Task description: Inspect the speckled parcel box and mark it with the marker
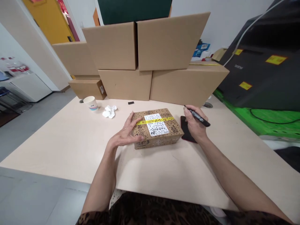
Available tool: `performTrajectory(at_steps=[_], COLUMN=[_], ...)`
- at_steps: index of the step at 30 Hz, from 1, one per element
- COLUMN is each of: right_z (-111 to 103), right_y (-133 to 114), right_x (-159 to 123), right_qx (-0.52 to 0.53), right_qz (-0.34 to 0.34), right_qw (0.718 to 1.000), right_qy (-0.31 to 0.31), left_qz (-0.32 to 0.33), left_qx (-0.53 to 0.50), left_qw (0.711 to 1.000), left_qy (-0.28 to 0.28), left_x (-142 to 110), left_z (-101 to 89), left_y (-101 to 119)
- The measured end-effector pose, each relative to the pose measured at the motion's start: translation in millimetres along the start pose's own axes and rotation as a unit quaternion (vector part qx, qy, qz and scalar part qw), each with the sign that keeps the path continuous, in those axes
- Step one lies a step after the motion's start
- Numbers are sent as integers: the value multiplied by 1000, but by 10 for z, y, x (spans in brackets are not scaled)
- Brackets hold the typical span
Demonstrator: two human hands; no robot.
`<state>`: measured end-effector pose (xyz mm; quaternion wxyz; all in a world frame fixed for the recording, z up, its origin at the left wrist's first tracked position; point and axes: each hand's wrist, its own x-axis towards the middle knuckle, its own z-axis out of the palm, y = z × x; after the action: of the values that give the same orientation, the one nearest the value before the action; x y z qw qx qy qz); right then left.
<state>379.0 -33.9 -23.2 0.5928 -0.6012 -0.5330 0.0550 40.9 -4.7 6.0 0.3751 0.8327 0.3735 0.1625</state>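
A small cardboard box [177, 132] lies flat on the table in front of me, with a white label [158, 128], yellow tape and many black specks on its top. My left hand [127, 132] grips its left end, thumb at the front top edge and fingers spread along the side and top. In my right hand [196, 123], just right of the box, is a black marker [199, 117]. Its thin end points left and the thick end points right. Partly beneath that hand lies a flat dark object with a red edge [187, 131], perhaps a phone.
Large cardboard boxes [173, 43] are stacked along the table's back. A paper cup [91, 103], crumpled tissue [109, 111] and small black piece [131, 102] sit on the table [58, 140]. A big dark case [257, 72] stands at right above green material [269, 120].
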Motion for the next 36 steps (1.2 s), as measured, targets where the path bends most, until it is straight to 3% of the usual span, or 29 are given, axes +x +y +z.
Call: performTrajectory(at_steps=[2, 4, 9, 11, 14, 18, 21, 24, 26, 36], right_z=[-115, -199, -157, -71, 28, -10, -136, -260, -316, -447], right_y=[197, 365, 530, 502, 431, 360, 347, 384, 440, 737], right_x=[-17, -73, -213, -218, -187, -144, -115, -89, -79, -42], right_qx=[-76, -160, -309, -348, -357, -390, -456, -475, -469, -353], right_qz=[-24, -31, -90, -108, -115, -79, 31, 149, 185, 255], right_qw=[996, 980, 892, 864, 851, 849, 838, 814, 811, 876], right_qy=[-25, -114, -317, -347, -368, -347, -298, -299, -297, -206], left_qz=[-2, -1, -11, -6, 8, 13, 3, 4, 9, -1], left_qx=[-1, -2, -7, -6, -1, 4, 4, 6, 9, 16], left_qw=[1000, 1000, 1000, 1000, 1000, 1000, 1000, 1000, 1000, 1000], left_qy=[1, 0, -9, -6, 3, 5, 1, 1, 2, 8], left_x=[10, 16, 13, 11, 12, 16, 11, 4, 3, -6], left_z=[5, 6, 2, 1, 3, 6, 6, 4, 4, 0], left_y=[17, 37, 57, 44, 17, 11, 37, 65, 73, 76])
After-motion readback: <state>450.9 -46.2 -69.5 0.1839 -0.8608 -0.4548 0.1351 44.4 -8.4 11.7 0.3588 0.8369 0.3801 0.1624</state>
